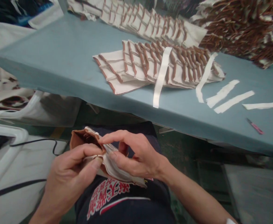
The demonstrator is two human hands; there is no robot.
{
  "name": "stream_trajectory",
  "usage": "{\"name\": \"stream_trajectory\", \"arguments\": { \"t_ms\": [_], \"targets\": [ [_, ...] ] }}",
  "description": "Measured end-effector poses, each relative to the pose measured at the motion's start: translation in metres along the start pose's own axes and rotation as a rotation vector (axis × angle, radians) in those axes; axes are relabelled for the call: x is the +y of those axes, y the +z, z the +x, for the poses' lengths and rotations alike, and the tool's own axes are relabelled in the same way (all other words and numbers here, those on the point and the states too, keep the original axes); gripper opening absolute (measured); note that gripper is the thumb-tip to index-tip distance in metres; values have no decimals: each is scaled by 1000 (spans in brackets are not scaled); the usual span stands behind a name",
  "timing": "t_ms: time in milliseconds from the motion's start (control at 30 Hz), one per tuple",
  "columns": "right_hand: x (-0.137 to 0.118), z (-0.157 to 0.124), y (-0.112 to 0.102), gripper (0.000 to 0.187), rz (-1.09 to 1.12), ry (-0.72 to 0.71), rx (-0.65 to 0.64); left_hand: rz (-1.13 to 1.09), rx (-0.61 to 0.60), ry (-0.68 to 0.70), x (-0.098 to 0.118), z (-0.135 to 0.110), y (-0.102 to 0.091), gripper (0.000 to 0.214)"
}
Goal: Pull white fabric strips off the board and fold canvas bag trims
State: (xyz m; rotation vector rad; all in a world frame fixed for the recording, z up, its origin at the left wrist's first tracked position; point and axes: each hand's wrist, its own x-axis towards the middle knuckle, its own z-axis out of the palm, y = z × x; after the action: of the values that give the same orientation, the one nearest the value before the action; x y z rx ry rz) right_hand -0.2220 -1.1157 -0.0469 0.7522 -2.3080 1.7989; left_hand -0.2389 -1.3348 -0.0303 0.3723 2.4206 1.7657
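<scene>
- Head view: a blue-covered table [57, 56] stretches ahead of both hands, its near edge lying between them and the goods on top.
- Straight beyond the right hand [138, 154], a row of overlapping white pieces [138, 63] with brown edges fans out, a white strip [160, 81] draped across it and another over its right end.
- Farther from that hand runs a second row [148, 23]; beyond and to its right rises a brown heap [241, 25].
- Ahead and right of it lie three loose strips [234, 102] and a pink-handled tool [255, 126].
- Beside the left hand [68, 174], on its outer side, stand a white bin [1, 168] and a dark cord [41, 141].
- Between the hands, above a dark apron [127, 210], sits a brown-and-white cloth bundle [117, 172].
- The left hand pinches the bundle, thumb below forefinger, partly covering it.
- The right hand, fingers bent, touches it with forefinger and thumb; whether it grips cannot be told.
</scene>
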Motion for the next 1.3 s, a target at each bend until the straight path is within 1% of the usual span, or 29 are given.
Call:
{"name": "stream_trajectory", "arguments": {
  "t_ms": [100,167,233,400,500,567,700,767,833,900,967,1033,1100,1167,1233,1300],
  "targets": [
    [6,14,-9,26,-57,-96,-126,33,-7,43,5,0,0,17],
    [8,22,-14,19,-103,-189,-175,50,5,60,10,1,0,18],
    [5,28,-19,16,-164,-236,-225,70,9,57,13,1,0,18],
    [-10,39,-30,19,-281,-114,-348,148,-2,-80,10,-2,-6,18],
    [-16,44,-34,24,-280,-64,-412,175,-63,-56,6,-1,-9,20],
    [-16,47,-37,25,-255,-29,-449,185,-67,-35,6,1,-9,21],
    [-12,54,-40,20,-143,25,-500,155,-91,-3,10,6,-6,20],
    [-10,57,-41,17,-89,48,-514,121,-111,-6,12,7,-5,20],
    [-11,59,-39,15,-85,58,-515,92,-116,-17,14,8,-5,20],
    [-16,59,-35,16,-154,63,-495,74,-121,-31,14,9,-4,20],
    [-23,60,-31,20,-263,75,-458,86,-115,-34,15,11,-4,21],
    [-31,62,-26,26,-349,86,-404,123,-122,-4,16,14,-4,23],
    [-36,65,-23,31,-385,81,-344,181,-139,48,17,18,-4,24],
    [-36,69,-23,34,-407,73,-311,242,-178,85,16,22,-6,26],
    [-32,72,-25,33,-412,68,-330,284,-213,92,14,25,-9,30],
    [-26,70,-27,24,-352,69,-358,291,-224,87,10,27,-11,35]
  ]
}}
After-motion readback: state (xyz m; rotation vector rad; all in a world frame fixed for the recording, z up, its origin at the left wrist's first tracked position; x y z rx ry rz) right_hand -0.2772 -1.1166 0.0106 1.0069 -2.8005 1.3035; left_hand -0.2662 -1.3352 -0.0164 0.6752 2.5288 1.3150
